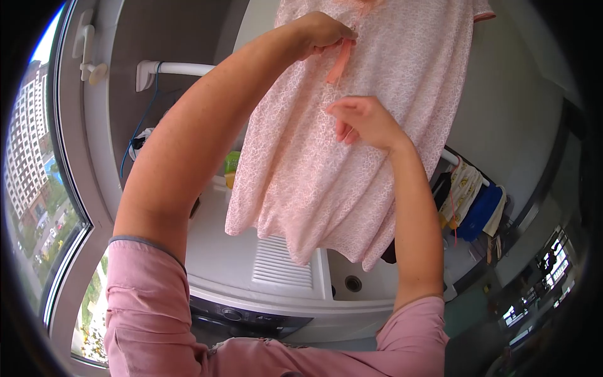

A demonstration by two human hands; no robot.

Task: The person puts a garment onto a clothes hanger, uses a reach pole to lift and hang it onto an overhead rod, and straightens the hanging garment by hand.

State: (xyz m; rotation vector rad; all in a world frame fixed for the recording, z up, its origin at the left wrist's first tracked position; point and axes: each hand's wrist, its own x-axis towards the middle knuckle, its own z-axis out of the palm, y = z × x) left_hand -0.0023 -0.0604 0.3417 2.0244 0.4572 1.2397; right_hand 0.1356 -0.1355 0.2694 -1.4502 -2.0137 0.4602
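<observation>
A pale pink patterned dress [352,169] hangs in front of me, its hem above the sink counter. High on its front, my left hand [330,36] is closed in a pinch on the dress's front opening. Just under those fingers a coral-coloured strip [339,63] of cloth hangs down. Lower on the front, my right hand [365,121] is held close to the fabric with its fingers curled in. Whatever its fingertips may hold is too small to make out.
Below the dress is a white sink with a ribbed washboard [282,262] and a drain [353,284]. A dark appliance panel [245,317] sits under the counter. Cloths [480,213] hang from a rail at right. At left are a window [38,169] and a white rail [182,68].
</observation>
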